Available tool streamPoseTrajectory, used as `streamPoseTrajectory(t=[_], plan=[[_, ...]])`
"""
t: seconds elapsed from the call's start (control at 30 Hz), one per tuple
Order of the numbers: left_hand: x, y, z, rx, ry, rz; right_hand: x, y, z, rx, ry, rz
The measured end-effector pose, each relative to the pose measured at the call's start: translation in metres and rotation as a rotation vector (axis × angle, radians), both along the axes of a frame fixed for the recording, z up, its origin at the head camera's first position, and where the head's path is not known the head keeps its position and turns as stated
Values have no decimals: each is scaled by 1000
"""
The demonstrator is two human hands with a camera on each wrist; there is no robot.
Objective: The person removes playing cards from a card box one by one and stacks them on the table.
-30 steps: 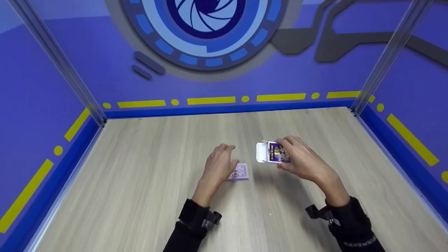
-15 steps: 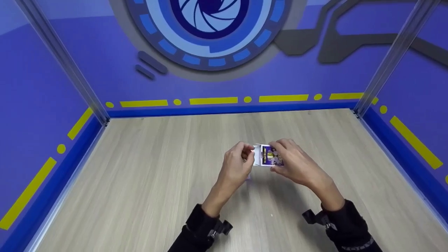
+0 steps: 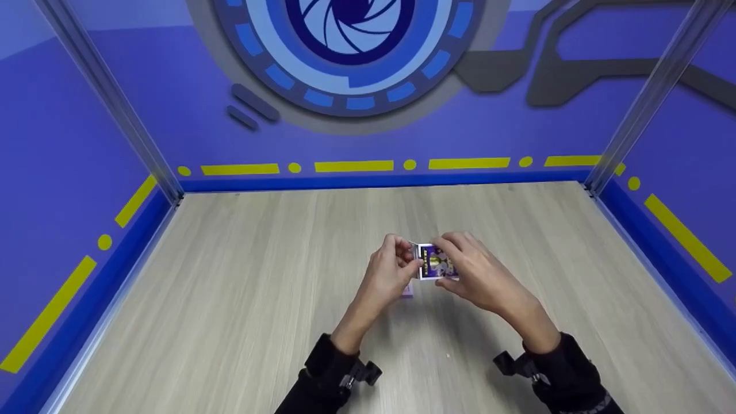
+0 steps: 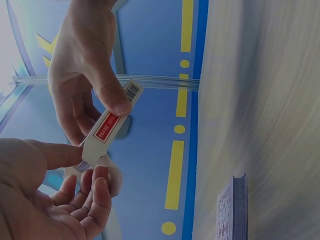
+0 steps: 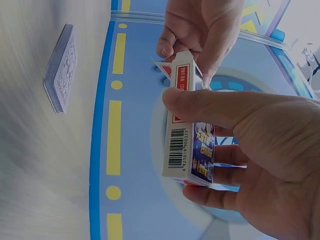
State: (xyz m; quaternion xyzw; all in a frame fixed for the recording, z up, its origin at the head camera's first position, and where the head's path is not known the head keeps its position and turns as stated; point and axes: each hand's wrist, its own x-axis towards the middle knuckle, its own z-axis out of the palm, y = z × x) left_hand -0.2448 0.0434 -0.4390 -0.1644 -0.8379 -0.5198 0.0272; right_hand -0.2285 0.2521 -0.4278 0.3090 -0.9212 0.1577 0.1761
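Note:
A small playing card box [image 3: 435, 262], purple on its front face with white edges, is up off the table in my right hand [image 3: 489, 279]. In the right wrist view the right thumb [image 5: 200, 106] presses its narrow white side, beside a barcode, and the fingers lie behind. My left hand [image 3: 386, 275] pinches the box's left end at the flap [image 5: 163, 68], thumb at the edge and fingers curled beneath. A deck of playing cards [image 4: 226, 214] with a patterned back lies on the table; in the head view the left hand hides most of it.
The wood-grain table [image 3: 259, 299] is bounded by a blue back wall [image 3: 345, 141] with yellow dashes and by side walls, the right wall [image 3: 684, 172] among them. A wrist camera [image 3: 368, 372] sits on the left cuff.
My left hand has moved from over the deck up and right to the box's end, and its flap has folded from sticking out to nearly upright. The right hand has shifted slightly left with the box.

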Motion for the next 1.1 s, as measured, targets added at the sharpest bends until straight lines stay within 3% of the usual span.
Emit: streamPoseTrajectory(t=[0.47,0.83,0.97,1.1], plan=[[-3,-3,-3,13,-67,-15,-3,-1,-5,12,25,25],[-8,-8,-2,116,-169,-50,-4,0,-5,12,26,28],[-8,-13,3,93,-150,-39,-5,3,-6,8,5,5],[-7,-20,10,19,-72,-46,-6,7,-5,-14,-21,-19]])
